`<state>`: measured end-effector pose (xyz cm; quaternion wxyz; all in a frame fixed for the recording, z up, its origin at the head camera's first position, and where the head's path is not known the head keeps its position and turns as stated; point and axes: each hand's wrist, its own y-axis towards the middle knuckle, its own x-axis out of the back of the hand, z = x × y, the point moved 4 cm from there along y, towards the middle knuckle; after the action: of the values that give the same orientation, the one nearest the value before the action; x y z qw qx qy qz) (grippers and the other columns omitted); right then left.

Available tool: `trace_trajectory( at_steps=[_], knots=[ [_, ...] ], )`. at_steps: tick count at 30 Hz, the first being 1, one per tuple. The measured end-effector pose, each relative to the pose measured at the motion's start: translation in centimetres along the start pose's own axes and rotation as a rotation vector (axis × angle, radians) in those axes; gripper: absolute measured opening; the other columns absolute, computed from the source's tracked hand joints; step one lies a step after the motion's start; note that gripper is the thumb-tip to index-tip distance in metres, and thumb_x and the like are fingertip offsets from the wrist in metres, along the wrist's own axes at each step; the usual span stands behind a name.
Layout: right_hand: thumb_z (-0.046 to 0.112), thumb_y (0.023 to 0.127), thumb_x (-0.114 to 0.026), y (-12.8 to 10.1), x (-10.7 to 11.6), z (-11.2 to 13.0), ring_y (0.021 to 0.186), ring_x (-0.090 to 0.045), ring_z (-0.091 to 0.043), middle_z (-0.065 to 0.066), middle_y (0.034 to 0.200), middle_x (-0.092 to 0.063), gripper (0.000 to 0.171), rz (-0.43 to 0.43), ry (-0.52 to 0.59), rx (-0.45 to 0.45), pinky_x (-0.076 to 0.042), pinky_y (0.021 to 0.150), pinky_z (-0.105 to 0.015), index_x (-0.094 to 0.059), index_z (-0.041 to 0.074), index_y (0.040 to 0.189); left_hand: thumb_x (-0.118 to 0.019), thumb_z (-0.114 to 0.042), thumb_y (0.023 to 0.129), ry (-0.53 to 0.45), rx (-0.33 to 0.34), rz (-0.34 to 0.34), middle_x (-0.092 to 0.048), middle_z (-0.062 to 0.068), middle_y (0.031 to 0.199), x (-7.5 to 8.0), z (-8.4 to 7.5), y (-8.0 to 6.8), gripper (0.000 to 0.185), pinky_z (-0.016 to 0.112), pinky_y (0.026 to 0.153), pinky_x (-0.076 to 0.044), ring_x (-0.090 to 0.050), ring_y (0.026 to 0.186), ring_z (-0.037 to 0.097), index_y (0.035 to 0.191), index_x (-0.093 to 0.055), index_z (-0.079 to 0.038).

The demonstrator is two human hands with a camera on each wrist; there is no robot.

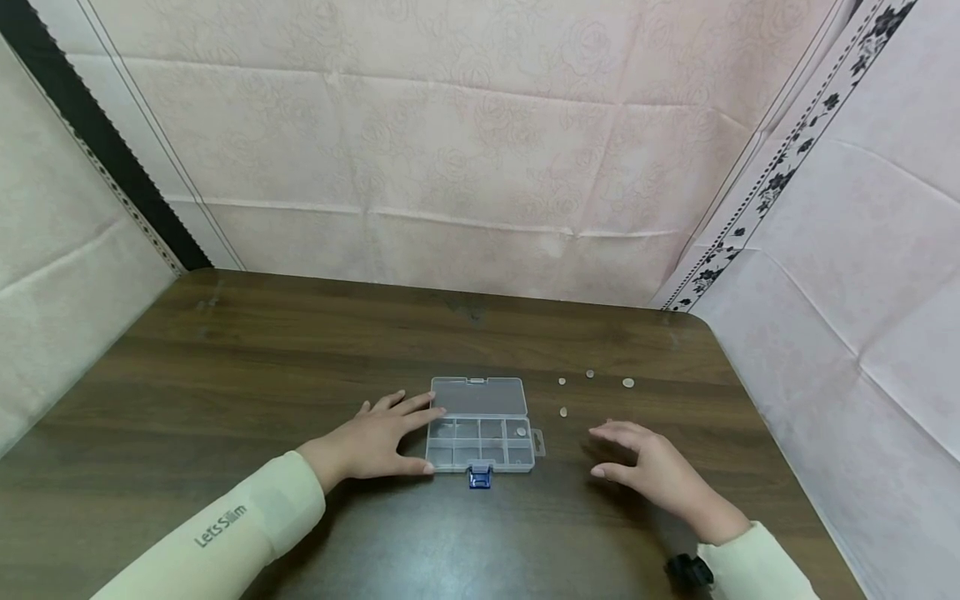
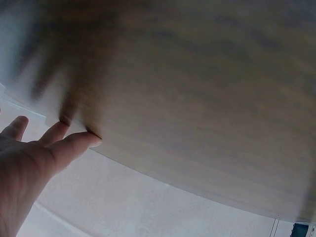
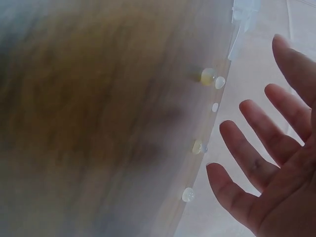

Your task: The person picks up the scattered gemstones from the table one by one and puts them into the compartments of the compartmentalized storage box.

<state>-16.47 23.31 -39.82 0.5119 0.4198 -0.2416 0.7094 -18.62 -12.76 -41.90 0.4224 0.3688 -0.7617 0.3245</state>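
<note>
A clear plastic compartment box lies open on the dark wooden table, its lid folded back and a blue latch at the front. One small pale bead sits in its top right compartment. My left hand lies flat beside the box, fingertips touching its left edge. My right hand hovers open to the right of the box. Several small pale beads lie loose beyond it, such as one bead and another bead. The right wrist view shows spread fingers and beads.
Pink fabric walls enclose the table at the back and both sides. The table's right edge runs close past the right hand. Both wrist views are blurred. A dark wrist strap sits on the right sleeve.
</note>
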Motion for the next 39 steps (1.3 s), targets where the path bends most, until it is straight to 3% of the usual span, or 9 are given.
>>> trace_trajectory(
  at_steps=[4,11,19,26,31,39],
  knots=[
    [0.032,0.08,-0.079,-0.37,0.16,-0.18,0.123,-0.052,-0.039,-0.02,0.133,-0.057,0.05,0.016,0.005,-0.019,-0.042,0.097,-0.054,-0.067,0.009,0.123,-0.063,-0.066,0.081,0.0,0.0,0.003,-0.021,-0.005,0.16,0.01,0.04,0.1,0.081,0.075,0.103,-0.014,-0.015,0.145,0.041,0.15,-0.036,-0.034],
    [0.034,0.08,-0.078,-0.87,0.11,-0.46,0.12,-0.056,-0.035,-0.012,0.127,-0.062,0.05,0.037,-0.001,-0.047,-0.045,0.095,-0.052,-0.067,0.012,0.124,-0.063,-0.066,0.081,0.005,0.005,0.005,-0.02,-0.007,0.16,-0.13,0.18,0.14,0.081,0.074,0.104,-0.014,-0.014,0.145,0.039,0.15,-0.035,-0.035],
    [0.03,0.08,-0.079,-0.99,0.01,-0.65,0.109,-0.063,-0.027,-0.001,0.116,-0.067,0.045,0.021,-0.022,-0.027,-0.049,0.09,-0.046,-0.069,0.012,0.12,-0.063,-0.066,0.081,0.004,-0.001,0.006,-0.021,-0.005,0.16,0.11,0.08,0.06,0.081,0.075,0.103,-0.014,-0.015,0.145,0.041,0.15,-0.036,-0.033],
    [0.023,0.078,-0.081,-1.08,-0.22,-0.78,0.097,-0.065,-0.02,0.001,0.11,-0.068,0.039,0.015,-0.017,-0.001,-0.052,0.083,-0.035,-0.072,0.011,0.114,-0.062,-0.068,0.081,0.012,0.013,0.011,-0.02,-0.007,0.16,0.05,0.2,0.09,0.081,0.074,0.104,-0.014,-0.014,0.145,0.039,0.15,-0.034,-0.035],
    [0.021,0.078,-0.08,-1.07,-0.29,-0.71,0.092,-0.064,-0.016,0.001,0.105,-0.069,0.034,0.029,-0.023,0.057,-0.053,0.079,-0.031,-0.073,0.01,0.11,-0.062,-0.067,0.08,0.01,0.017,0.014,-0.019,-0.008,0.16,-0.02,0.14,0.12,0.081,0.073,0.105,-0.014,-0.013,0.146,0.039,0.15,-0.034,-0.036],
    [0.014,0.079,-0.079,-0.94,-0.57,-0.77,0.082,-0.059,-0.006,0.005,0.096,-0.068,0.029,0.054,-0.032,0.072,-0.051,0.073,-0.027,-0.073,0.009,0.107,-0.063,-0.065,0.081,0.003,0.007,0.012,-0.021,-0.005,0.16,0.06,-0.05,0.03,0.08,0.075,0.103,-0.013,-0.014,0.145,0.041,0.15,-0.035,-0.034]
  ],
)
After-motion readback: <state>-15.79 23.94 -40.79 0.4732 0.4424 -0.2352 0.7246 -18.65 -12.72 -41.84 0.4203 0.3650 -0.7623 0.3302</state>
